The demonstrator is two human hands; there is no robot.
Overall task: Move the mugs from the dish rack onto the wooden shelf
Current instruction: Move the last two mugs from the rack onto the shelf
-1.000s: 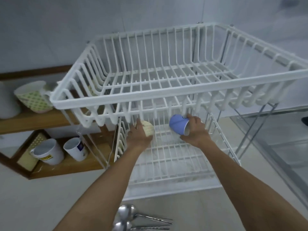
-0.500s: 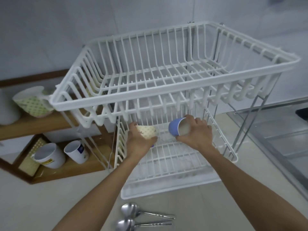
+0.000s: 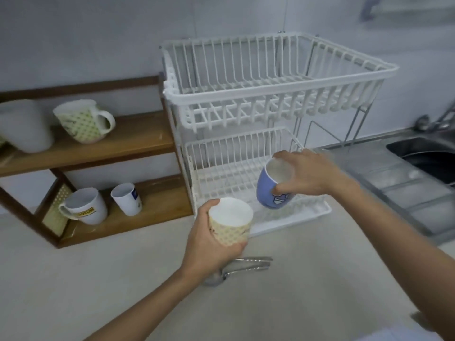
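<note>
My left hand [image 3: 209, 249] grips a cream patterned mug [image 3: 230, 221], upright, above the counter in front of the white two-tier dish rack [image 3: 278, 94]. My right hand [image 3: 307, 173] holds a blue mug [image 3: 273, 188] by its rim, mouth up, over the rack's lower tier front edge. Both rack tiers look bare. The wooden shelf [image 3: 128, 143] stands to the left of the rack. Its upper board carries a green-patterned mug [image 3: 83, 124] and a white mug [image 3: 24, 126]. Its lower board carries a white mug with a yellow label [image 3: 86, 205] and a small white cup [image 3: 126, 199].
Two metal spoons [image 3: 243, 265] lie on the counter beneath my left hand. A steel sink [image 3: 430, 158] with a tap [image 3: 433, 121] is at the right. The wall is tiled grey behind everything.
Both hands have drawn the mugs out of the lower tier toward me, turning them mouth up. My head has pulled back, so the shelf and sink now show.
</note>
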